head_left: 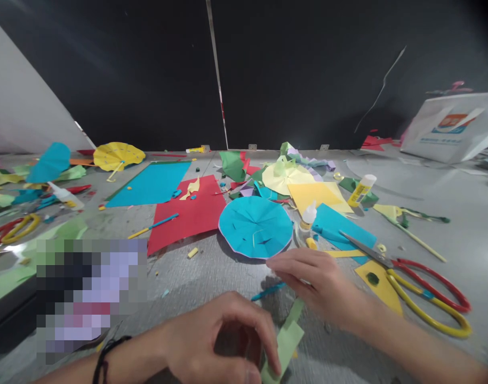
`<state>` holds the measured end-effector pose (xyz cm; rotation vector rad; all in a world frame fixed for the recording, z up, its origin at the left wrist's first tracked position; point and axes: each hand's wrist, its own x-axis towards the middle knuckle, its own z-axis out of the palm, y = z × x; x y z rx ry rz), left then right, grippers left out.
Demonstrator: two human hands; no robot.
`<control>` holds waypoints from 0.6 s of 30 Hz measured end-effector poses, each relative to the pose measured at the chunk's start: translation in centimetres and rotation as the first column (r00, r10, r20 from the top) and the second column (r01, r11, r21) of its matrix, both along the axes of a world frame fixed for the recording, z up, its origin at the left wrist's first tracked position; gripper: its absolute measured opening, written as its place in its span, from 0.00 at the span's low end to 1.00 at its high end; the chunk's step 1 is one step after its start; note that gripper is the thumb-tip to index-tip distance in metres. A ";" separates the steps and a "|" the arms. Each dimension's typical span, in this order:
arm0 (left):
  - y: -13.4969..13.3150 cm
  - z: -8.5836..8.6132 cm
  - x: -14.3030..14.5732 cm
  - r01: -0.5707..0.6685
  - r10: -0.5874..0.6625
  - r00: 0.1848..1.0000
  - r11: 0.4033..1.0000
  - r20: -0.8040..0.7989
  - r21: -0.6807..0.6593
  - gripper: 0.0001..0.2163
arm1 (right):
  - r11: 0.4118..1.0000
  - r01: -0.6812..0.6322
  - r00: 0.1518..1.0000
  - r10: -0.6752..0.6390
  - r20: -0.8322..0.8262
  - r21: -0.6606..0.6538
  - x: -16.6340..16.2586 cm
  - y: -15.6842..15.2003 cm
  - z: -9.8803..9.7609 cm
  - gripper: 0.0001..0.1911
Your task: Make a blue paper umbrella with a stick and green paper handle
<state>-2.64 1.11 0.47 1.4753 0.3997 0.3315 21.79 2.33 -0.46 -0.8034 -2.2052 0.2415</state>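
Paper strip, pale green, gripped near its lower end by the curled fingers of the left hand, with the bottom edge of the view cutting the strip off. Right hand low over the grey table, its fingers close together and narrow, tips just beside the lower rim of a round blue paper disc; any paper between them too hidden to tell. Thin blue strip lying on the table between both hands. Just right of the right hand, scissors with red and yellow handles, steel blades angled across a blue paper sheet, handles partly over a yellow paper piece. Beyond the disc, a small glue bottle and a glue stick among yellow and green paper scraps. Left of the disc, a red paper sheet beside a long blue paper sheet, with a yellow pleated paper circle farther back. Pixelated patch hiding the near left of the view.
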 end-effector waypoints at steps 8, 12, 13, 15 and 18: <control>0.1 -0.3 -0.1 0.040 -0.039 0.999 0.993 -0.006 0.108 0.20 | 0.995 0.080 0.997 -0.080 -0.004 -0.051 -0.1 0.2 -0.3 0.04; 0.3 -0.1 0.0 0.050 -0.050 0.999 0.992 -0.007 0.114 0.17 | 0.994 0.080 0.997 -0.078 0.026 -0.075 -0.2 0.2 -0.6 0.06; 0.3 -0.1 0.1 0.057 -0.056 0.998 0.992 -0.007 0.114 0.17 | 0.994 0.073 0.997 -0.070 0.034 -0.080 -0.2 0.3 -0.7 0.07; 0.3 -0.1 0.1 0.073 -0.073 0.997 0.990 -0.008 0.119 0.17 | 0.993 0.077 0.996 -0.074 0.040 -0.087 -0.3 0.3 -0.8 0.07; 0.1 -0.2 0.1 0.075 -0.076 0.997 0.989 -0.003 0.129 0.18 | 0.987 0.126 0.992 -0.123 0.034 -0.100 -0.3 0.3 -0.8 0.05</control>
